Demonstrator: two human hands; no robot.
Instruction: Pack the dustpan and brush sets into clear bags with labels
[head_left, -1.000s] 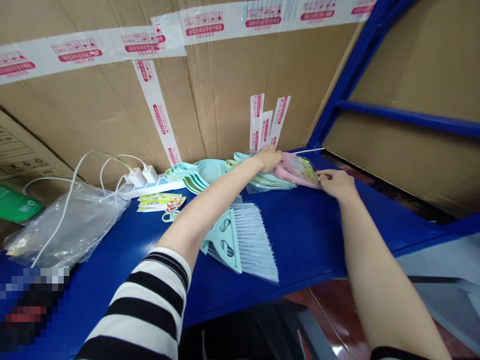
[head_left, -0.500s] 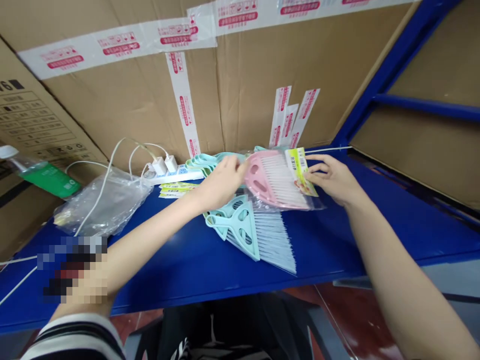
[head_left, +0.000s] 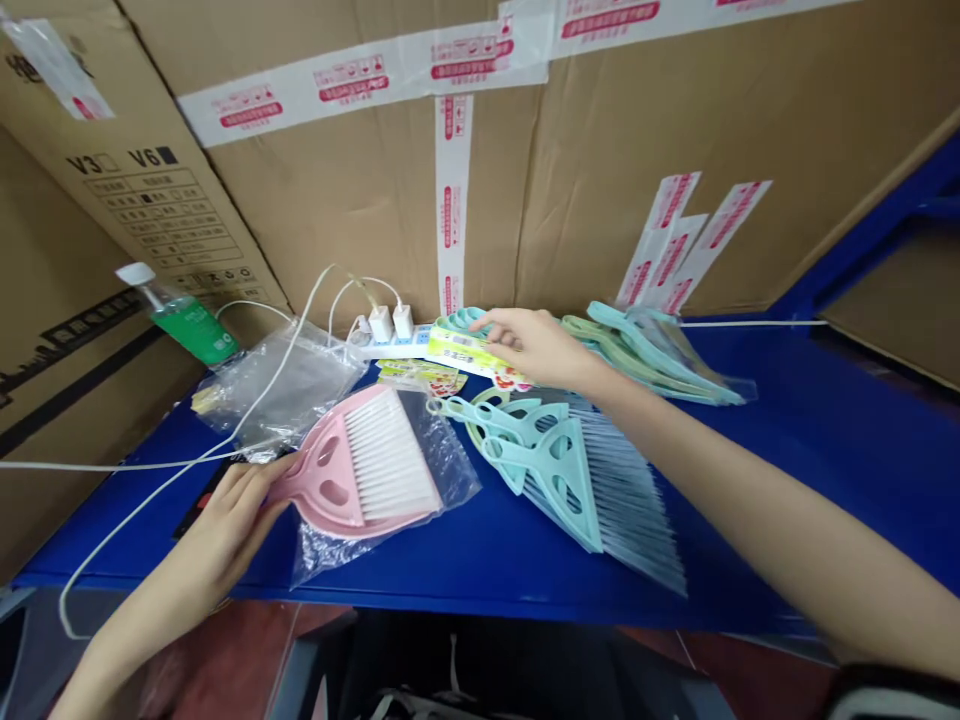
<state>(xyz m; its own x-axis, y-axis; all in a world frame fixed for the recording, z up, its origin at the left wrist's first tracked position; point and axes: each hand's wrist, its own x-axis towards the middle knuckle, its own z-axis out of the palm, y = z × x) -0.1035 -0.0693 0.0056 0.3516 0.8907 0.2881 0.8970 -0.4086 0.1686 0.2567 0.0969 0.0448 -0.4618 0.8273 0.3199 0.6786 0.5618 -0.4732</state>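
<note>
My left hand is closed round the handle of a pink dustpan-and-brush set at the left front of the table. The set's white bristles face right, and a clear plastic bag lies under it. Over at the back middle, my right hand pinches a yellow-green label card above several similar label cards. Below my right forearm lie mint-green brushes with grey-blue bristles, partly overlapping. Mint and pale-green dustpans are stacked behind that arm.
A white power strip with plugged-in chargers stands against the cardboard. Loose white cables cross the left side. Clear plastic bags and a green-labelled bottle are at the left back. The blue table's front edge runs below.
My left hand has taken the pink set left and toward me. My right hand has moved to the label pile with the card, which is now apart from the set. The view has shifted left.
</note>
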